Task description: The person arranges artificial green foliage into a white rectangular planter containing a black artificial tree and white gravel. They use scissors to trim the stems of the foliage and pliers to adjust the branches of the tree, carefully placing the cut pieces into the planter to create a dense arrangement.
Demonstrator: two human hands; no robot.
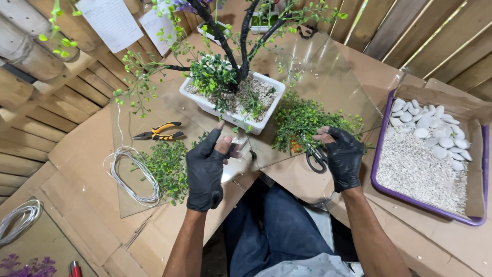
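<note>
My left hand (206, 169), in a black glove with torn fingertips, is closed near the front edge of a white rectangular planter (210, 106); whether it pinches a small sprig I cannot tell. The planter holds a black-branched artificial tree (241, 46) set in white gravel. My right hand (342, 156), also gloved in black, grips black-handled scissors (315, 158) beside a clump of green artificial foliage (302, 120). Another pile of green foliage (166, 166) lies left of my left hand on a glass sheet (328, 77).
Yellow-and-black pliers (159, 132) and a coil of white wire (130, 177) lie at the left. A purple tray (376, 154) with white pebbles and gravel sits at the right. Wooden slat walls surround the cardboard-covered table. A second wire coil (18, 218) lies at the lower left.
</note>
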